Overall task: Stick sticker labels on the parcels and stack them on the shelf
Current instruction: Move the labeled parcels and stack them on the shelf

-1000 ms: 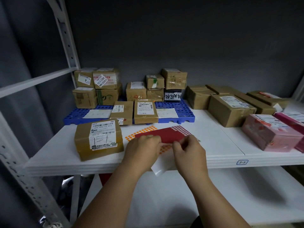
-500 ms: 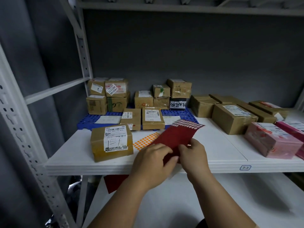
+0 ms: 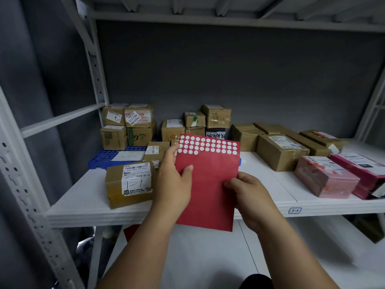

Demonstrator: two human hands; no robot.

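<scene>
Left hand [image 3: 174,180] gripping red sticker sheet [image 3: 208,180] upright, steadying it; right hand [image 3: 250,197] pinching its edge, likely picking a dot. Taped parcel [image 3: 130,184] waiting alongside.

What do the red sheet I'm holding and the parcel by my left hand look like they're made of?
Red sheet: apparently thin matte paper, a sticker backing, with white rounds where dots have gone. Parcel: brown cardboard under glossy tape, with a white printed paper label.

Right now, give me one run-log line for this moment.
left hand: holds red sticker sheet | right hand: pinches sheet edge | brown parcel: on shelf
</scene>
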